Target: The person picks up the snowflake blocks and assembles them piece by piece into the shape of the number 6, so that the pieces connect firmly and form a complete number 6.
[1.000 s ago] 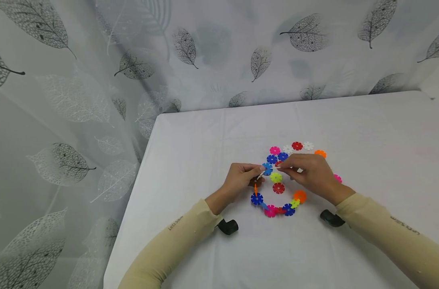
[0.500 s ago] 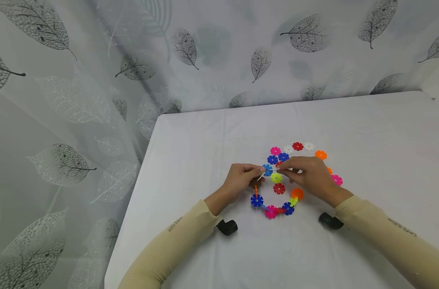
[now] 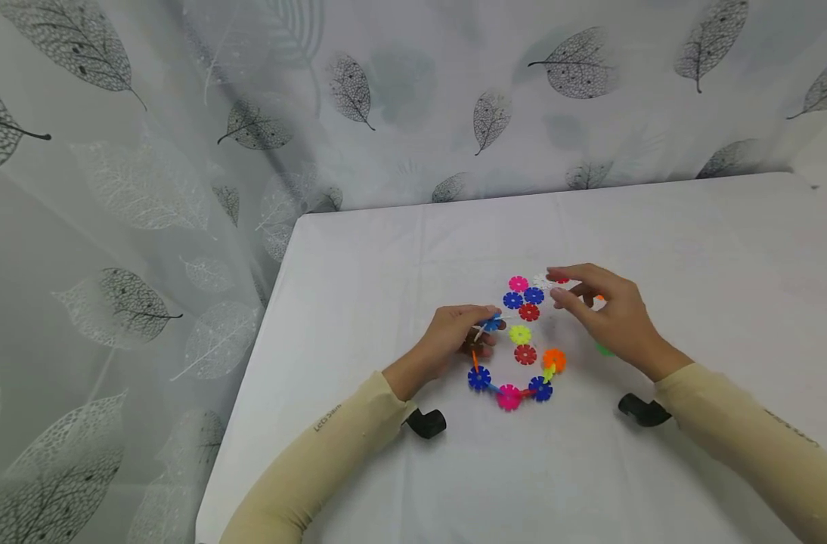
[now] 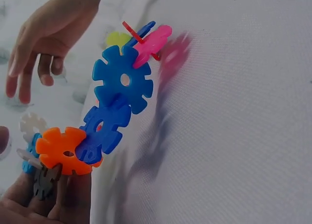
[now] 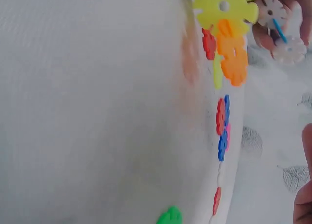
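My left hand (image 3: 447, 344) pinches one end of a chain of interlocking plastic flower discs. At that end are a light blue disc (image 3: 492, 323) and white discs seen nearly edge-on; a grey one (image 4: 45, 182) lies against the fingers in the left wrist view. From there the chain hangs down and curves right through orange (image 4: 61, 148), dark blue (image 3: 479, 378), pink (image 3: 509, 397) and further discs to an orange disc (image 3: 554, 360). My right hand (image 3: 611, 313) hovers over the loose discs, thumb and fingers apart, nothing visible between them. It partly hides several discs.
Loose discs lie on the white table (image 3: 359, 302): pink (image 3: 518, 284), dark blue (image 3: 512, 301), red (image 3: 528, 312), yellow (image 3: 520, 335), another red (image 3: 525, 354). A green disc (image 3: 605, 350) shows under the right hand. Black bent pieces (image 3: 427, 424) sit by both sleeves. A leaf-print curtain (image 3: 400, 98) hangs behind.
My right hand has let go of the white disc at the chain's end and moved up and right, its fingers spreading. The chain stays in my left hand, shifted slightly left.
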`<state>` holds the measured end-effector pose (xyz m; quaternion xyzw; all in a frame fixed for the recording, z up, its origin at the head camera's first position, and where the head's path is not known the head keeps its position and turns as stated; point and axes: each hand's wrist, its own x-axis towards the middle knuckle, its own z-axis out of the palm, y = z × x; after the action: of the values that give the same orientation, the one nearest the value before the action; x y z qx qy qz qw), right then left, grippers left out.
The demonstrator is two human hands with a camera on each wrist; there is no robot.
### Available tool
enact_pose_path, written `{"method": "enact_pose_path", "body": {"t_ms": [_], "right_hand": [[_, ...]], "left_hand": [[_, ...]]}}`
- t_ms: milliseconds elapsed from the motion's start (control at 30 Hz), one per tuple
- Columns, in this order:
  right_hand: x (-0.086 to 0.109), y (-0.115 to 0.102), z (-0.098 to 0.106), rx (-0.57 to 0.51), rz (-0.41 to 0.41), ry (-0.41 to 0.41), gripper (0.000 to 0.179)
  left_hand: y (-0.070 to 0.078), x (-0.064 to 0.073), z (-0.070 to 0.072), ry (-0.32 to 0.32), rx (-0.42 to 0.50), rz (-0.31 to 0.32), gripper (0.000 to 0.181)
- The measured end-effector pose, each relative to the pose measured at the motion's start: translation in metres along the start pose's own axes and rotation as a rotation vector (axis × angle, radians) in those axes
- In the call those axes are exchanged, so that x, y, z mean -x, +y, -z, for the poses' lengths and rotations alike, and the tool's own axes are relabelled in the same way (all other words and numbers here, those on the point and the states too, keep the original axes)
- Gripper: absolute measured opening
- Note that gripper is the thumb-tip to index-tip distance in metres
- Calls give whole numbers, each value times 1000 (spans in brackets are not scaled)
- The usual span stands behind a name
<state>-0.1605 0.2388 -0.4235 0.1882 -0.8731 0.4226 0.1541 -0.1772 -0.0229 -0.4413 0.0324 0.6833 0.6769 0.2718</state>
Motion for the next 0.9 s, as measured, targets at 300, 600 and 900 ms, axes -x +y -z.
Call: {"method": "enact_pose_path", "body": {"t_ms": [300, 600, 900], "right_hand": [[1, 14, 14, -125, -129, 127, 38], [3, 31, 35, -144, -358, 182, 41], [10, 46, 55, 0, -642, -100, 64]], "left_hand": [[3, 0, 0, 15, 16, 24, 37], [0, -2, 1, 38, 48, 9, 32], [1, -2, 3, 45, 59, 5, 33]]}}
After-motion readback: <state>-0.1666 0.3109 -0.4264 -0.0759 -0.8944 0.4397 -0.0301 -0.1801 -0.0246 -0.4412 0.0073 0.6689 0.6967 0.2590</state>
